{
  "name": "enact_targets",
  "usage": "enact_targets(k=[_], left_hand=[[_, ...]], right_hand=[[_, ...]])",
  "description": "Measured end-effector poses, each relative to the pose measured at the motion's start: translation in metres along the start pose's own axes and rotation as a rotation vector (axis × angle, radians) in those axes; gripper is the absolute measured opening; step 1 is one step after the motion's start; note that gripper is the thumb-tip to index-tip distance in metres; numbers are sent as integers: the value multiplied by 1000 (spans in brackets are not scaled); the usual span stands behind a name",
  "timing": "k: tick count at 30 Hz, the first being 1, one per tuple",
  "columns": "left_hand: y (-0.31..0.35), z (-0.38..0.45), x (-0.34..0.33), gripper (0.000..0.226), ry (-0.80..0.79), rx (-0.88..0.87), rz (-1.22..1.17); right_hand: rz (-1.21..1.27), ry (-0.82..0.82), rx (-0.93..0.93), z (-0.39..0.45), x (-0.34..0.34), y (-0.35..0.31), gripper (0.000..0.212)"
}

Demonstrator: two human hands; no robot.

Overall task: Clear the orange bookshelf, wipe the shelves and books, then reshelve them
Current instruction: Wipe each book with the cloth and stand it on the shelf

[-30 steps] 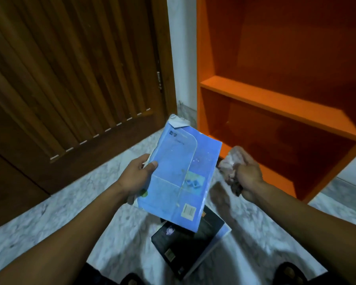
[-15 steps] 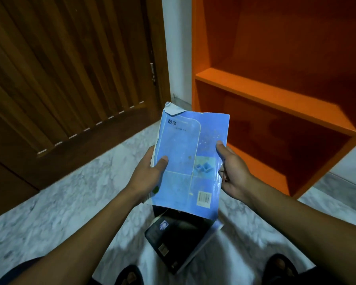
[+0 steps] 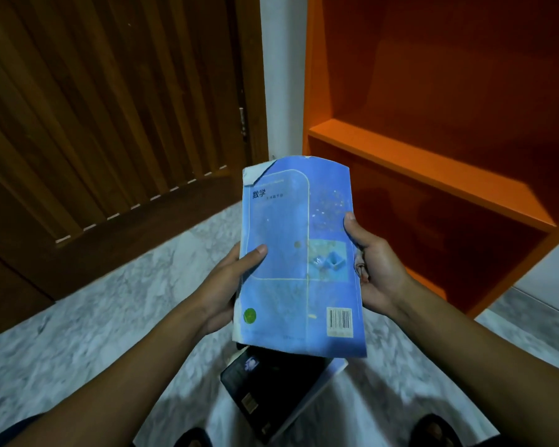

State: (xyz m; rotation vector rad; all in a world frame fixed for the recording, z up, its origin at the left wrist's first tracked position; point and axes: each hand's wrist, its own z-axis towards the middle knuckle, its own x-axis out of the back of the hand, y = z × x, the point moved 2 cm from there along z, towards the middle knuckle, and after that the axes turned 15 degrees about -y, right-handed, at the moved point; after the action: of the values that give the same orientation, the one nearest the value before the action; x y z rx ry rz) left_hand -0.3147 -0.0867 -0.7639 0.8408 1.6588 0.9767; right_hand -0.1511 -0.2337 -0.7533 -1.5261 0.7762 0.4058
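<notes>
Two orange bookshelf (image 3: 433, 169) compartments are seen at right, both bare, standing on a grey-white marble floor (image 3: 94, 317); a dark slatted wooden door (image 3: 110, 108) fills the left, with a white wall strip (image 3: 284, 75) between. A blue book (image 3: 299, 253) is held above the floor, back cover up, one top corner torn. It is gripped at its left edge by the left hand (image 3: 229, 285), thumb on the cover, and at its right edge by the right hand (image 3: 378, 269). Something crumpled, possibly a cloth, is wedged in the right palm, mostly hidden. A black book (image 3: 271, 391) lies on the floor below, partly covered. Feet are cut off at the bottom edge.
</notes>
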Motion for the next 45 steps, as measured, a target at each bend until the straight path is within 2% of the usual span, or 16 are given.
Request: enact_targets(k=[4,7,9,12,14,16,18,20,21,23,24,27,33,40,43,45], left_hand=[[-1,-2,4,47,29,-19,-20],[4,-1,6,39,57,-101,68],[6,0,3,35,88,-133,148],[9,1,0,28,143,-166,248],[12,0,2,28,167,-192,311],[13,0,5,29,164,-200,351],[11,0,6,29,149,-190,361],[8,2,1,28,132,-175,364],[6,4,-3,29,120,-168,367],[3,6,-12,29,112,-181,370],[3,6,-15,29,121,-191,372],[2,8,-15,27,170,-212,347],[2,11,-7,26,271,-227,251],[12,14,8,29,481,-276,94],[19,12,17,28,538,-316,87],[22,10,23,31,553,-318,95]], right_hand=[[-116,9,41,0,-2,-6,45],[-244,60,78,-1,5,-9,37],[-297,106,43,-2,7,-5,39],[-309,266,73,1,25,-3,48],[-207,458,138,3,42,-10,49],[-178,625,242,0,52,-25,38],[-442,651,403,-1,41,-48,22],[-864,569,568,4,24,-70,22],[-1082,492,587,7,17,-75,27],[-1497,369,503,19,20,-66,40],[-1631,360,441,23,25,-55,44],[-1714,349,399,22,25,-29,46],[-1751,211,471,15,22,6,40],[-1883,-89,607,-2,9,52,25],[-1937,-235,438,-10,14,68,43],[-1885,-266,413,-13,16,68,57]])
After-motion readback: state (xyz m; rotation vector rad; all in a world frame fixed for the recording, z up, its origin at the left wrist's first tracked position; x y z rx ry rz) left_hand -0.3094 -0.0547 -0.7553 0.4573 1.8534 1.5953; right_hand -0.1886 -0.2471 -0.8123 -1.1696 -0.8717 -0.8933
